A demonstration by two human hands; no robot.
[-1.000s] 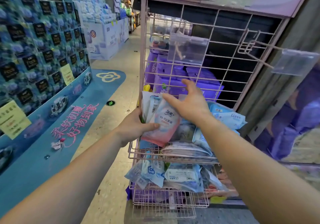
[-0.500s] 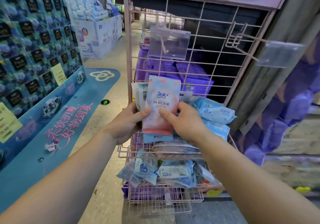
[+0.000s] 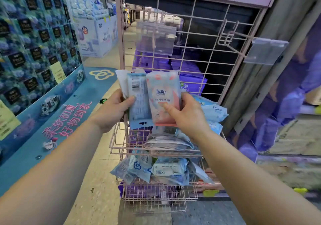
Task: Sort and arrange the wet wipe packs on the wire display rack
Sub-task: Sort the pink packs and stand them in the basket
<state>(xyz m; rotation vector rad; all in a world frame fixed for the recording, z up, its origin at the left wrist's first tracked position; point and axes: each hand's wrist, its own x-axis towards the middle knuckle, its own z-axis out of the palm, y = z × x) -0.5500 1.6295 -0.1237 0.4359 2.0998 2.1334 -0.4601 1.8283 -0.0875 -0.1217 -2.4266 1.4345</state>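
Note:
A pink wire display rack (image 3: 205, 71) stands in front of me with wire baskets. My right hand (image 3: 187, 115) pinches an upright pink-and-white wet wipe pack (image 3: 162, 92) near its lower edge. Beside it on the left, my left hand (image 3: 112, 110) grips a small stack of blue and white wet wipe packs (image 3: 137, 94), barcode side toward me. Both are held above the upper basket (image 3: 121, 146), where blue packs (image 3: 214, 111) and a flat pack (image 3: 166, 142) lie. The lower basket (image 3: 156, 195) holds several loose blue packs (image 3: 166, 170).
Two empty clear price-tag holders (image 3: 156, 38) (image 3: 265, 51) hang on hooks from the rack's grid. Purple boxes (image 3: 191, 80) sit behind the grid. A tall blue tissue display (image 3: 34, 51) and its blue floor platform (image 3: 52, 120) stand at the left, with an aisle between.
My right hand took the pink pack from the stack in my left hand, lifted it upright and drew it to the right, apart from the blue packs. Both hands rose above the basket.

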